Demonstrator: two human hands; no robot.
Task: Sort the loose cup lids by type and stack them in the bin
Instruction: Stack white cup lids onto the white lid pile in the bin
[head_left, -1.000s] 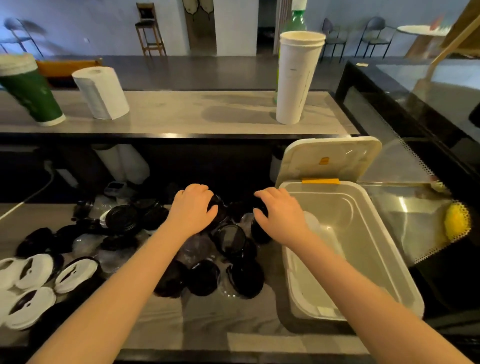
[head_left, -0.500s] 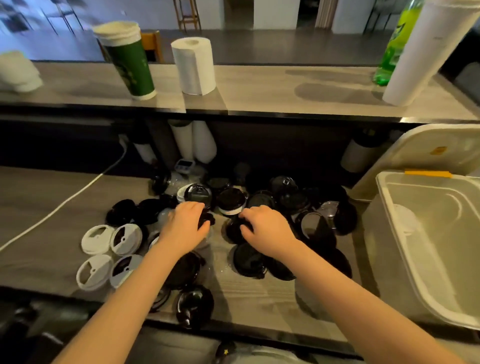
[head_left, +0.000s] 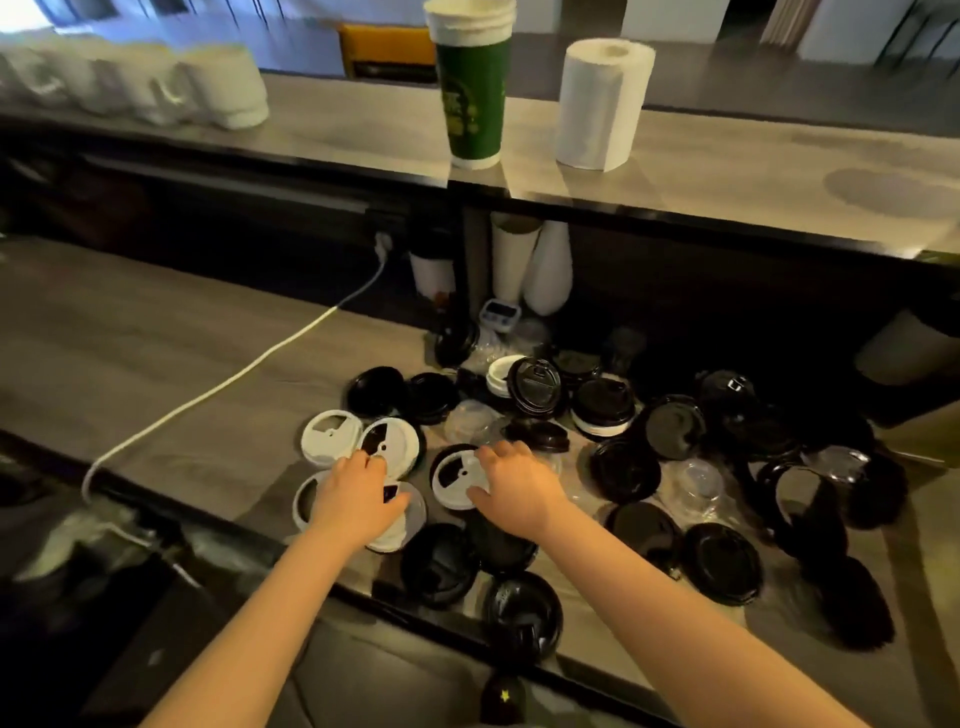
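1. Resting on the counter (head_left: 156, 364), loose lids lie in a big heap: black lids (head_left: 722, 569) on the right, white lids (head_left: 332, 434) on the left.
2. The left hand (head_left: 356, 501) lies flat on the white lids, fingers (head_left: 363, 462) spread a little, holding nothing.
3. The right hand (head_left: 519, 491) curls its fingers (head_left: 501, 449) and thumb round the right edge of one white lid (head_left: 454, 480).
4. That lid sits between the two hands.

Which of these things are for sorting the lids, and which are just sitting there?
For the job: flat white plastic lids, round black plastic lids, clear domed plastic lids, left hand, right hand.
Just lying about: green paper cup, white paper towel roll, white cable, small white timer.
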